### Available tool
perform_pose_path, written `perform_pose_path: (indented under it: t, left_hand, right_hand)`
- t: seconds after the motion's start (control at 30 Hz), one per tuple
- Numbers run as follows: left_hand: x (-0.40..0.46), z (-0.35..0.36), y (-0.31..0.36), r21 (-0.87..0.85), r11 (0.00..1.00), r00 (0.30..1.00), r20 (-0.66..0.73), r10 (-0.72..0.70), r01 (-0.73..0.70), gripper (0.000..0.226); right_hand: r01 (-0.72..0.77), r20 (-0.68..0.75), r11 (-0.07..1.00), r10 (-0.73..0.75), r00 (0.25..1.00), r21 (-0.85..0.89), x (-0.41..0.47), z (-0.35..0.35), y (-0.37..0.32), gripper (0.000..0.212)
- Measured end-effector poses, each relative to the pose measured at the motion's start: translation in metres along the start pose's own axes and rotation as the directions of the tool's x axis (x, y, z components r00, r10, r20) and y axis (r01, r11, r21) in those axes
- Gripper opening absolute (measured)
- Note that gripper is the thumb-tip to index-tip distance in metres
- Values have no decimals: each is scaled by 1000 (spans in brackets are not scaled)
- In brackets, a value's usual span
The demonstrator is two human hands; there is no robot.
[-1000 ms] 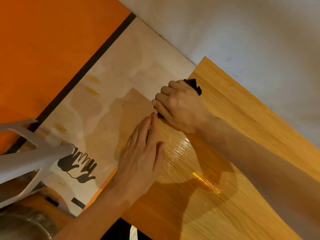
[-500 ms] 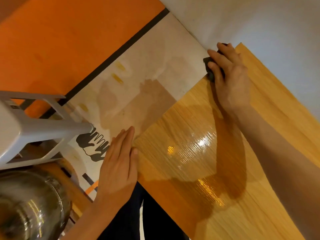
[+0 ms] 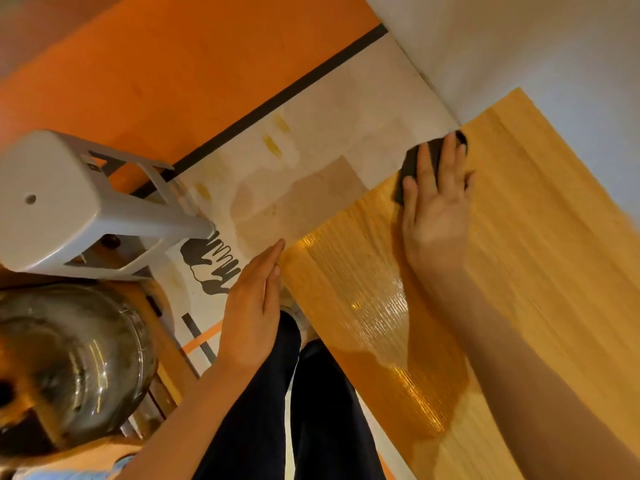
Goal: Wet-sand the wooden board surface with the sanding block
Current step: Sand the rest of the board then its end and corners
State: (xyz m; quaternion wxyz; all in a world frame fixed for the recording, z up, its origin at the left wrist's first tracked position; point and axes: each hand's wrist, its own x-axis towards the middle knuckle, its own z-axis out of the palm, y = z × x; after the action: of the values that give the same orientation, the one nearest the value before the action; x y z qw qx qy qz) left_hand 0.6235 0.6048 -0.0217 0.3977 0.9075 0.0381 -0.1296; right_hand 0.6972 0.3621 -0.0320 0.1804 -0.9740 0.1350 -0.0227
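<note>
Since earlier, right hand (image 3: 437, 199) slid sanding block (image 3: 417, 164) up to wooden board (image 3: 540, 271) far corner; straight fingers press it flat. Wet sheen mid-board, rest looks dry: partway. Left hand (image 3: 254, 306), fingers together, steadies near edge.

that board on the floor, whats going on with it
A person is wet-sanding the wooden board. Their right hand presses a dark sanding block flat near the board's far edge, fingers straight. The left hand steadies the board's near corner. A glossy wet patch covers the board's middle.
</note>
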Motion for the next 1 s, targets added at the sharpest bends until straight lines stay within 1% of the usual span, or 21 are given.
perform_pose_path:
  t: [0.07,0.13,0.23,0.3,0.37,0.43,0.5,0.53,0.6,0.63,0.67,0.7,0.73,0.77,0.8,0.83,0.87,0.93,1.0]
  left_hand:
    - [1,-2,1,9,1000,1000,19,5,-5,41]
    - [1,-5,1,12,1000,999,39,27,-28,42]
    - [3,-11,-2,22,999,996,88,30,-32,42]
    - [6,-17,-5,30,999,989,148,8,-13,44]
    - [8,-24,-5,37,999,970,242,-8,-1,52]
    - [8,-32,-3,55,998,950,312,-11,-7,59]
    - [5,-42,2,41,999,949,314,13,-27,56]
    - [3,-47,5,8,999,953,299,41,-46,54]
    - [-1,-56,14,-85,994,956,279,90,-69,48]
    - [-2,-58,19,-145,988,951,296,89,-47,43]
    - [-2,-60,25,-212,977,936,348,59,17,36]
    - [-2,-60,33,-274,953,895,447,6,130,32]
    - [-1,-58,44,-322,905,819,571,-49,279,32]
    - [0,-54,53,-347,831,726,682,-95,435,37]
    - [1,-49,61,-355,742,637,760,-124,569,42]
    - [2,-43,69,-363,664,583,801,-136,654,44]
    - [4,-38,76,-368,629,566,813,-139,684,42]
    - [9,-28,85,-355,676,584,800,-138,646,34]
    - [16,-18,90,-333,716,577,808,-119,614,30]
  right_hand:
    - [28,14,999,-27,1000,-37,-31,9,-19,50]
    - [48,47,998,-46,998,-32,-63,18,-37,51]
    - [134,84,989,-139,987,66,-111,31,-66,51]
    - [199,121,971,-215,969,134,-140,38,-87,62]
    - [210,171,954,-249,953,215,-159,38,-104,71]
    - [177,175,938,-236,956,299,-166,32,-112,65]
    - [112,141,922,-175,974,371,-168,19,-113,54]
    - [64,122,907,-125,985,417,-169,11,-113,51]
    - [-64,107,866,12,994,495,-170,-7,-113,51]
    - [-140,108,838,97,989,527,-170,-17,-114,53]
    - [-213,111,795,182,977,568,-169,-27,-115,56]
    - [-272,112,736,260,959,620,-167,-36,-117,60]
    - [-306,102,675,325,940,671,-165,-45,-118,63]
    - [-321,85,627,376,923,710,-162,-53,-119,65]
    - [-335,77,594,416,906,731,-159,-60,-121,65]
    - [-356,81,570,450,890,741,-157,-65,-121,66]
    - [-380,87,551,483,871,743,-156,-70,-121,65]
    - [-430,71,526,569,819,734,-158,-76,-120,59]
    - [-484,14,520,670,742,704,-165,-78,-116,42]
